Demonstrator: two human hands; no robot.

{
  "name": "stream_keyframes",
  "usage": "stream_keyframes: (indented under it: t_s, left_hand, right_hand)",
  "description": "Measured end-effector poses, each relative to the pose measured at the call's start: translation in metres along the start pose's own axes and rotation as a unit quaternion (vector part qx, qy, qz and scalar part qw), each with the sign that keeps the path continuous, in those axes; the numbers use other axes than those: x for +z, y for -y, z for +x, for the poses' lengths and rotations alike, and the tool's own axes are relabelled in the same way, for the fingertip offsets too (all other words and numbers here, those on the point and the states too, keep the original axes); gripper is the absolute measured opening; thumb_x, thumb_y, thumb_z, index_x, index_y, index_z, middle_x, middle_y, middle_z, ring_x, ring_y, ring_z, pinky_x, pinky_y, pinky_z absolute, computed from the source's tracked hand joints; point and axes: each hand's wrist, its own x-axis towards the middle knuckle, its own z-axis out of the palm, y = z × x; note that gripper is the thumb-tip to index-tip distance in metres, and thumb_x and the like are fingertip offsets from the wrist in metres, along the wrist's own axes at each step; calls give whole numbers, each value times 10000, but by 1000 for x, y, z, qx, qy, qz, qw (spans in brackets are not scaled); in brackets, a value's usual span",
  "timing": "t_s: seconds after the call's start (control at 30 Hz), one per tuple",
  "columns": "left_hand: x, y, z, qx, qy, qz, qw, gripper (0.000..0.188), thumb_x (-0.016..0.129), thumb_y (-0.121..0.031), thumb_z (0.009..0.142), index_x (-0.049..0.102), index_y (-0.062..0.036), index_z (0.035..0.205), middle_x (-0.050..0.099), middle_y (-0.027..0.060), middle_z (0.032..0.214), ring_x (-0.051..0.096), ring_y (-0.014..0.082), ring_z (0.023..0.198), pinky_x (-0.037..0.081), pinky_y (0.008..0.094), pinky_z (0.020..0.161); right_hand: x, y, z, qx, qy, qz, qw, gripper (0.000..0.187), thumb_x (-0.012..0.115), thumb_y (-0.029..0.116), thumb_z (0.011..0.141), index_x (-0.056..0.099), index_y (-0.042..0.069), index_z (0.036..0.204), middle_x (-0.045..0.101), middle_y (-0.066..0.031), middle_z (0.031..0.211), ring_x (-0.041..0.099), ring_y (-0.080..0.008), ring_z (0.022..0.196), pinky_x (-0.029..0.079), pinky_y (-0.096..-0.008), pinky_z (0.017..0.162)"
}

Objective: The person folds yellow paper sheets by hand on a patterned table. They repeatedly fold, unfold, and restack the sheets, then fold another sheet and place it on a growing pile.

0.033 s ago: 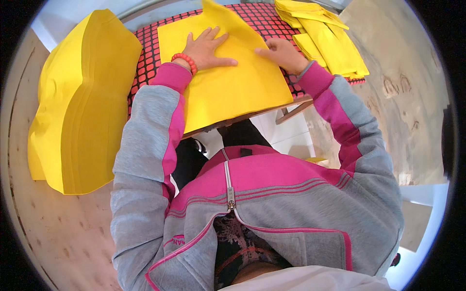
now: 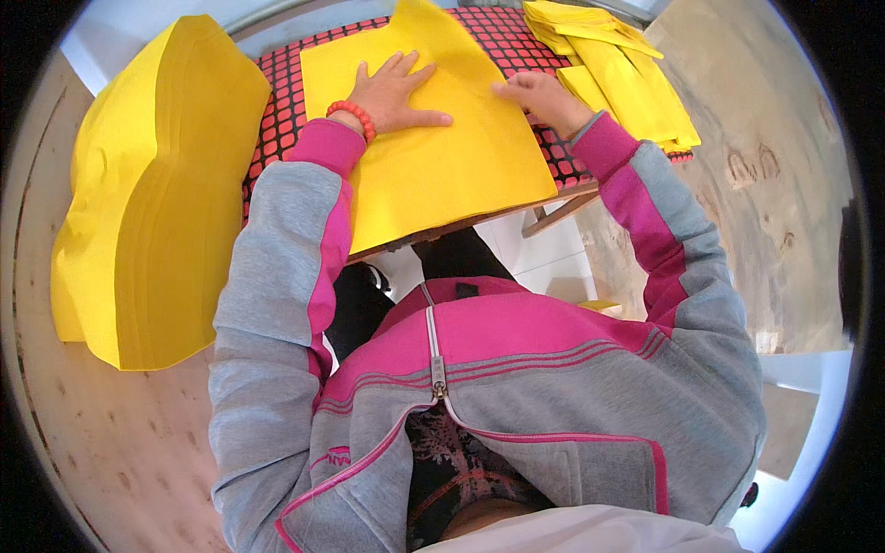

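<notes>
A yellow felt-like sheet [image 2: 452, 175] lies on a small table covered with a red-and-black patterned cloth [image 2: 277, 101]. Its far corner rises in a bent flap [image 2: 429, 32]. My left hand [image 2: 392, 92], with a red bead bracelet at the wrist, presses flat on the sheet with fingers spread. At the sheet's right edge, my right hand [image 2: 544, 100] has its fingers curled and its thumb against the edge, pinching it. The undersides of the right fingers are hidden.
To the left, a tall stack of yellow sheets [image 2: 157, 203] stands on a wooden board [image 2: 120, 433]. Folded yellow pieces [image 2: 622, 74] are piled at the table's right end. Beyond that is another wooden surface [image 2: 765, 212]. A bit of yellow material [image 2: 601, 305] shows below the table.
My right hand has shifted slightly to the right along with the sheet's edge. My left hand stays in place on the sheet.
</notes>
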Motion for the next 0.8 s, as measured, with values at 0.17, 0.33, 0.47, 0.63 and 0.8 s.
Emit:
stream_keyframes:
  t_s: [0.17, 0.33, 0.47, 0.63, 0.8]
  left_hand:
    - [1, 1, 0, -2, -5, -13, 1000, 996, 601, -790, 748, 397, -191, 1517, 293, 162, 1596, 240, 340, 1488, 163, 697, 1121]
    - [0, 1, -1, -4, -3, -28, 1000, 991, 612, -785, 743, 413, -187, 1508, 296, 165, 1593, 237, 338, 1490, 155, 692, 1127]
    - [-3, -2, -1, -11, -5, -32, 999, 991, 617, -782, 741, 417, -185, 1506, 294, 172, 1592, 230, 338, 1494, 154, 688, 1131]
    - [-17, 5, -3, -42, 49, -47, 997, 998, 642, -768, 728, 431, -166, 1497, 313, 183, 1578, 248, 345, 1485, 178, 673, 1133]
    - [-25, 14, -13, -73, 77, -51, 993, 1031, 676, -761, 699, 442, -137, 1486, 340, 204, 1550, 272, 351, 1470, 217, 668, 1119]
  right_hand:
    - [-25, 5, 39, 85, 73, 157, 981, 311, 623, 343, 983, 646, 68, 1127, 698, 4, 968, 671, -86, 843, 553, -230, 788]
    - [-22, 0, 75, 34, 50, 79, 995, 230, 621, 290, 988, 637, 61, 992, 663, 10, 819, 607, -67, 648, 529, -235, 605]
    - [-13, -2, 84, -113, -38, -302, 946, 137, 665, 217, 926, 638, 85, 954, 682, -37, 854, 617, -122, 607, 528, -264, 560]
    - [40, 1, 55, -433, -234, -632, 599, 91, 587, 115, 842, 542, 113, 921, 553, -58, 852, 670, -215, 758, 532, -344, 562]
    - [23, 15, 56, -438, -173, -462, 752, 153, 677, 220, 853, 616, 101, 928, 651, -56, 855, 660, -168, 644, 535, -309, 552]
